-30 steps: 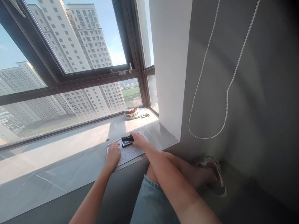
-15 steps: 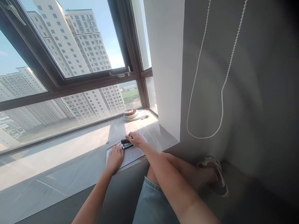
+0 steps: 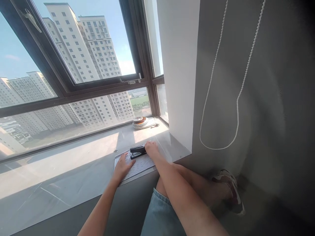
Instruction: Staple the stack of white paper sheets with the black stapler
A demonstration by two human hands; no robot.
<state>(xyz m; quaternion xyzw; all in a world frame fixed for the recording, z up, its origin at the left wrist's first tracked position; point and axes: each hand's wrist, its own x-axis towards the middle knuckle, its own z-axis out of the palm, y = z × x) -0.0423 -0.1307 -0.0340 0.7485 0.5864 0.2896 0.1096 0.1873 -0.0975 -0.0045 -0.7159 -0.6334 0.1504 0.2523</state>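
Note:
A black stapler [image 3: 137,152] lies over printed paper sheets [image 3: 143,164] on the stone window sill. Its jaw points left, with a gap between the upper arm and the base. My right hand [image 3: 152,148] is closed around the stapler's right end. On the left part of the sheets rests my left hand [image 3: 123,168], its thumb and fingers spread, near the jaw but apart from it. The fingertips of my right hand are partly hidden.
Several stacked plates [image 3: 140,124] stand in the sill's far corner, beside a small dark chain-like item [image 3: 155,125]. Tiny pieces [image 3: 115,150] lie left of the sheets. A beaded blind cord [image 3: 202,113] hangs at right. The sill's front edge borders my legs.
My right hand has slid right, to the stapler's rear end, so more of the stapler shows. My left hand's fingers have spread. The camera view has shifted slightly.

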